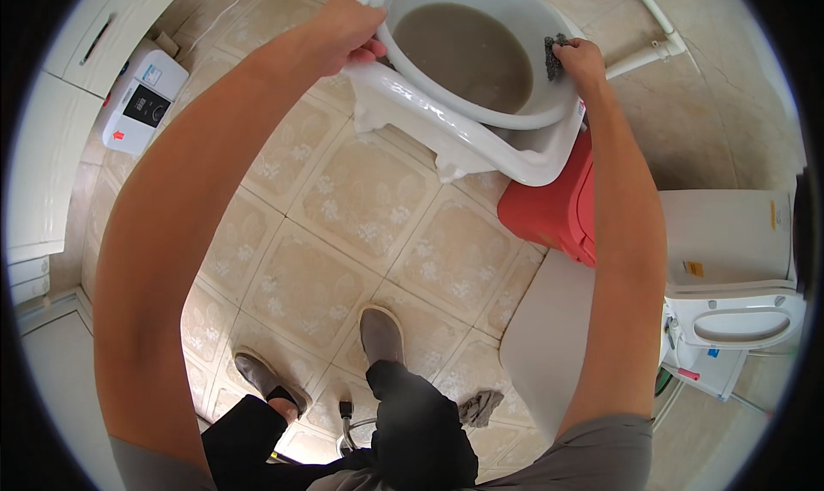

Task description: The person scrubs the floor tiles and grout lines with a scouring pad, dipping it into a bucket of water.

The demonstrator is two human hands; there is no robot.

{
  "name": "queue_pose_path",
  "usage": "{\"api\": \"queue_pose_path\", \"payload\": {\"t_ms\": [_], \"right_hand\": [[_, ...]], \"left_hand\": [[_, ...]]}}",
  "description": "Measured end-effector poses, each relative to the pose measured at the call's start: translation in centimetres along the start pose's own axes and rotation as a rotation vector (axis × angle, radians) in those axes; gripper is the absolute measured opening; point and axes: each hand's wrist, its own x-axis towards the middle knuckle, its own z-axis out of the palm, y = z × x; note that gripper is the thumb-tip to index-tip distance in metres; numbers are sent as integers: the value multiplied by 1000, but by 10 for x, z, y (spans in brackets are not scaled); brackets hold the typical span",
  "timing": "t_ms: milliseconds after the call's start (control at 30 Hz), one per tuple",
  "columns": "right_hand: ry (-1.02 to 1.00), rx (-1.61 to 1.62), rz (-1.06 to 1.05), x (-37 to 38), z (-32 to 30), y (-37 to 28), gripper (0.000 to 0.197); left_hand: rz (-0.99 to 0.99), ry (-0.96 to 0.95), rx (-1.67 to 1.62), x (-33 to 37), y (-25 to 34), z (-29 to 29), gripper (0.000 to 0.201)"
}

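A white round basin (pixel 506 120) with murky grey-brown water (pixel 463 57) rests in a glossy white sink (pixel 429 100) at the top of the view. My left hand (pixel 348 34) grips the basin's left rim, its fingers curled around the edge. On the right side of the rim, my right hand (pixel 585 60) pinches a dark grey, wiry-looking scouring pad (pixel 554 57). The pad lies against the inside wall of the basin, above the water. Both my arms are stretched forward.
Beneath the sink's right side stands a red bin (pixel 549 203). A toilet (pixel 730 242) is at the right, a white device with a dark panel (pixel 146 103) at the left by a cabinet (pixel 77 62). A grey rag (pixel 481 408) lies on the tiled floor near my feet.
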Motion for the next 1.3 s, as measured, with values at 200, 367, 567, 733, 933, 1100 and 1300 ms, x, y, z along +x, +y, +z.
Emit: {"api": "queue_pose_path", "payload": {"t_ms": [200, 367, 567, 733, 933, 1100, 1300], "right_hand": [[-38, 575, 40, 1, -6, 0, 24], [-37, 798, 30, -26, -21, -2, 25], [18, 919, 48, -36, -21, -6, 26], [138, 936, 37, -41, -30, -10, 27], [152, 996, 85, -76, -67, -59, 30], [88, 1126, 125, -98, -79, -81, 34], [-26, 1199, 80, -154, -76, -125, 34]], "left_hand": [[21, -18, 93, 7, -5, -1, 19], [53, -31, 14, 9, -11, -4, 15], [73, 28, -219, 8, -8, -8, 23], [166, -74, -654, 20, -5, -3, 29], [200, -130, -721, -4, 28, -33, 32], [181, -166, -632, -29, 59, -77, 39], [195, -30, -597, -110, 63, -114, 38]]}}
